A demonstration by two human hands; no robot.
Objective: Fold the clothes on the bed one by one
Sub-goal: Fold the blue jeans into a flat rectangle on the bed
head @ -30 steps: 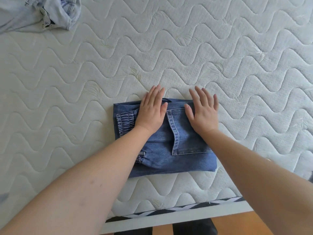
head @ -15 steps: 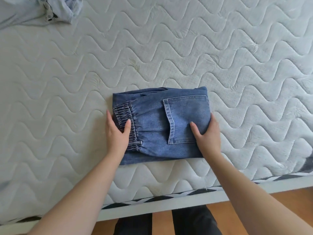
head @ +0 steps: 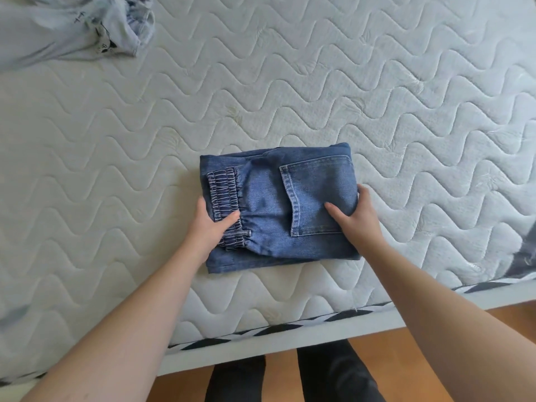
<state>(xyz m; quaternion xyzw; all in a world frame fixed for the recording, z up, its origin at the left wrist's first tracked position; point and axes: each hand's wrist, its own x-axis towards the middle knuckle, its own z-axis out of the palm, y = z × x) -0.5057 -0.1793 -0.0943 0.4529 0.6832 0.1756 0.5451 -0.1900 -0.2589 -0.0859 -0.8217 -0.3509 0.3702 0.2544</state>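
The jeans (head: 278,210) lie folded into a compact blue rectangle on the mattress (head: 290,97), near its front edge and roughly midway along it. Uppermost are a back pocket (head: 316,192) with lighter stitching, toward the right, and a gathered elastic waistband (head: 227,204) toward the left.

The left hand (head: 210,224) grasps the left edge of the jeans: its thumb lies on top across the elastic, while the fingers go down the side and are hidden. The right hand (head: 358,219) grasps the right edge in the same way, thumb lying on the pocket and fingers wrapped over the side (whether they reach under the fold cannot be seen).

At the far left corner of the mattress lies a pale blue garment (head: 69,27), crumpled and unfolded, well apart from the jeans. It carries small dark printed marks, too small and creased to read as words. No brand tag or lettering shows on the jeans.

Below the front edge of the mattress, the person's dark trouser legs (head: 290,378) stand on a wooden floor (head: 516,320).
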